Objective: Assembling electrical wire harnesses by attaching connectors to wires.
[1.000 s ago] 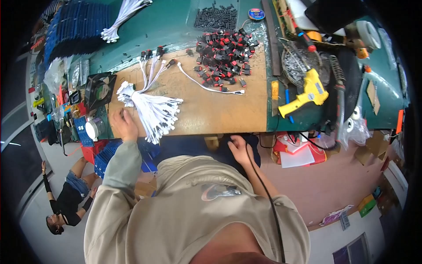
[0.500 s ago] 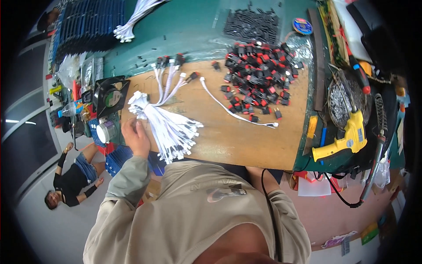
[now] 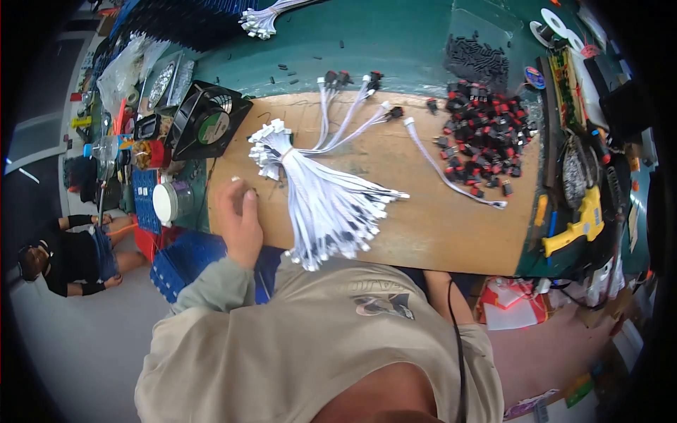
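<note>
One tied bundle of thin white cables (image 3: 317,197) lies on the flat tan wooden board (image 3: 437,243), just right of the empty, loosely curled left hand (image 3: 242,222), the nearer one; long axis upper-left to lower-right. Right hand hidden, can't tell grip.

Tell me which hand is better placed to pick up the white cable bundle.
Left, most likely: the left hand lies on the brown board, close to the white cable bundle and apparently empty. The right hand is hidden below the board's near edge.
</note>
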Tool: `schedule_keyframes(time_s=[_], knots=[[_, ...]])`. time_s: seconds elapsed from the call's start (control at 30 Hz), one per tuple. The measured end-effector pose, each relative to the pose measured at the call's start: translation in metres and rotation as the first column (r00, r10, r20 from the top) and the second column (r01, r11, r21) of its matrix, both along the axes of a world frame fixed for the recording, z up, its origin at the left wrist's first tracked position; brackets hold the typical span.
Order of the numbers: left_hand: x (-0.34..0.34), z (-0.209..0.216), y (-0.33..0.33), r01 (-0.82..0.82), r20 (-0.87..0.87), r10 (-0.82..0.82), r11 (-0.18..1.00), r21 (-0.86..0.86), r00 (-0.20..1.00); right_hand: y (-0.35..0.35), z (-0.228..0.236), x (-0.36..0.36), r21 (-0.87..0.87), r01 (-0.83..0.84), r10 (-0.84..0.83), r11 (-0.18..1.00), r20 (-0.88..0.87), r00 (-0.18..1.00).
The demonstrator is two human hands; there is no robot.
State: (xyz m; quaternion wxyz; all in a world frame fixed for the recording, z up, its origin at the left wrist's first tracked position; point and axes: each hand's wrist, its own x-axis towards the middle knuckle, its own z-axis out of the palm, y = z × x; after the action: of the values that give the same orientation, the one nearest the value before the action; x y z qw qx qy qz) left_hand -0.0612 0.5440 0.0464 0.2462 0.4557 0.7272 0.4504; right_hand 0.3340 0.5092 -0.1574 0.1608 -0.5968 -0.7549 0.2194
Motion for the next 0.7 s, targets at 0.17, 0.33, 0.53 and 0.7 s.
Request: schedule_keyframes(time_s=[0.17, 0.33, 0.53, 0.7], knots=[[-0.005, 0.011, -0.009, 0.152, 0.011, -0.155, 0.98, 0.131, 0.988, -0.019, 0.005, -0.031, 0.104, 0.065, -0.084, 0.992, 0.191, 0.978], [-0.015, 0.012, -0.017, 0.313, 0.031, -0.321, 0.938, 0.146, 0.947, -0.047, 0.035, 0.025, 0.118, 0.231, -0.258, 0.966, 0.336, 0.906], [-0.013, 0.014, -0.014, 0.443, -0.209, -0.397, 0.854, 0.271, 0.894, -0.065, 0.119, 0.066, -0.297, 0.826, -0.877, 0.48, -0.184, 0.443], [-0.011, 0.011, -0.012, 0.502, -0.284, -0.431, 0.821, 0.271, 0.857, -0.07, 0.153, 0.059, -0.313, 0.803, -0.846, 0.507, -0.362, 0.393]])
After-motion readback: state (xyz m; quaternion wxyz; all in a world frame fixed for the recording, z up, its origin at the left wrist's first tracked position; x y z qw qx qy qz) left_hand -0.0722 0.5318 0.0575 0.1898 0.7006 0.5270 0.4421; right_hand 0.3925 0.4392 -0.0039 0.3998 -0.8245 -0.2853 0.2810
